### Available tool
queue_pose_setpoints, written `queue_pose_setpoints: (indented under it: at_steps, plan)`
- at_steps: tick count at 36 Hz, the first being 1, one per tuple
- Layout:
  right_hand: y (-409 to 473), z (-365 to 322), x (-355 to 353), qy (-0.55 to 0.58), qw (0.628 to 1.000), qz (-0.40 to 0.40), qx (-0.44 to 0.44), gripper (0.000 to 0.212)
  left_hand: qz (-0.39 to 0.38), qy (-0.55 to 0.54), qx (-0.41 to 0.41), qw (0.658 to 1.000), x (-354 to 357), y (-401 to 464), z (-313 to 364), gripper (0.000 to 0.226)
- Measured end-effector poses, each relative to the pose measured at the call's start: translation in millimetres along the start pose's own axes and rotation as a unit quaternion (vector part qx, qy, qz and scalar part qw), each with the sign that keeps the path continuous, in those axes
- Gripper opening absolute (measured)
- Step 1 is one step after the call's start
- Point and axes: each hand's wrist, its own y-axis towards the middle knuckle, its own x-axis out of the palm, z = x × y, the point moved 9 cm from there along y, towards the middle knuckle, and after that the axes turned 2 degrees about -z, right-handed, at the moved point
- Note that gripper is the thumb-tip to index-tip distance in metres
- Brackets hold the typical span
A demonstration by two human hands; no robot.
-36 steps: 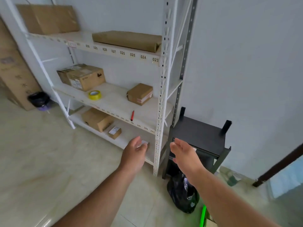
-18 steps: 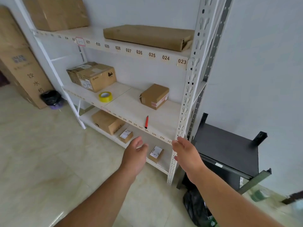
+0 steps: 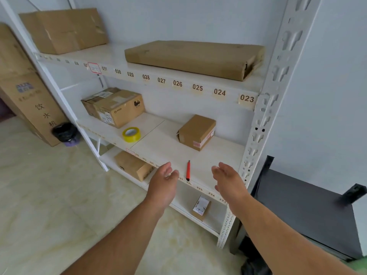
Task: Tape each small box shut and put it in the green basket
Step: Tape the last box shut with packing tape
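1. Head camera view, looking forward and down at a white metal shelving unit point(image 3: 264, 120) against a pale wall, with both bare forearms reaching toward its middle shelf.
2. The left hand point(image 3: 163, 182) hovers at the front edge of the middle shelf, palm turned inward, fingers point(image 3: 168, 168) loosely apart and holding nothing.
3. The right hand point(image 3: 228, 180) hovers opposite it, palm facing the left hand, fingers relaxed and apart, also holding nothing.
4. A red utility knife point(image 3: 188, 170) lies on the middle shelf near its front edge, between the two hands and touching neither.
5. A small cardboard box point(image 3: 196, 132) with a red and white label sits farther back on the middle shelf, beyond the hands and well apart from them.
6. A roll of yellow tape point(image 3: 131, 134) lies on the same shelf to the left of the small box, just in front of two larger labelled cartons point(image 3: 117, 108).
7. On the bottom shelf stand a brown box point(image 3: 133, 165) and a smaller labelled box point(image 3: 201, 207), partly hidden behind the forearms.
8. The top shelf, whose edge carries numbered tags from 023 upward, holds a long flat cardboard package point(image 3: 190, 58) and a large carton point(image 3: 63, 29).
9. A black stand point(image 3: 305, 207) sits to the right of the shelving; a tall printed carton point(image 3: 29, 100) and a black bag-lined bin point(image 3: 65, 132) stand on the tiled floor at left.
10. A sliver of green shows at the lower right edge; what it belongs to cannot be told.
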Motion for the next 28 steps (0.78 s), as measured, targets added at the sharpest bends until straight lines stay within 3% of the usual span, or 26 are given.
queue_pose_setpoints:
  at_steps: [5,10,17,28]
  plan:
    - [41.7,-7.8,16.4,-0.003,0.999,0.035,0.015,0.072,-0.017,0.025,-0.005,1.000,-10.9,57.7,1.8,0.046]
    - [83.7,-19.8,41.3,-0.008,0.997,0.078,0.023,0.054,-0.039,0.037,-0.004,0.999,-32.7,125.0,0.4,0.046]
    - [156.0,-25.7,85.9,-0.001,0.988,0.139,0.060,0.072,-0.100,0.061,0.000,0.993,-67.0,231.2,-0.5,0.049]
    - [227.4,-21.7,116.7,0.035,0.969,0.208,0.127,0.050,-0.185,0.132,0.018,0.974,-59.1,351.0,0.2,0.054]
